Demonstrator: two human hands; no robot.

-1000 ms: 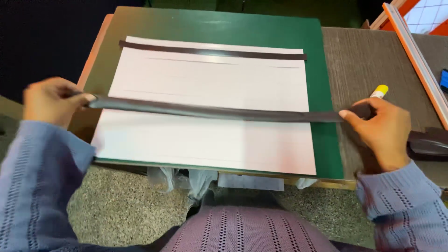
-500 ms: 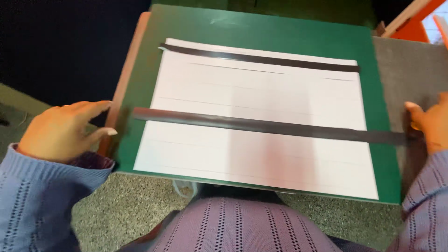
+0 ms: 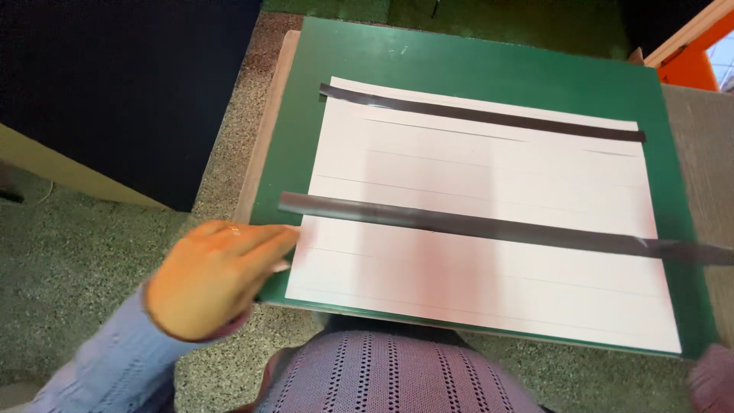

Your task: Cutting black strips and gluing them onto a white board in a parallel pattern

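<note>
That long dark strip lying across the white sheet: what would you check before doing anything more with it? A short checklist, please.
1. Long dark flat strip lies across the white paper sheet: ok, it spans the sheet, slightly slanted.
2. Left hand on the strip: not ok, its fingers sit at the sheet's left edge just below the strip's end; contact unclear.
3. Right hand on the strip: cannot tell, only a sleeve shows at the corner.
4. Second dark strip holds the sheet's top edge: ok.
5. Sheet sits fully on the green rectangular board: ok.
6. Strip's right end: cannot tell, it runs out of the picture.
</note>
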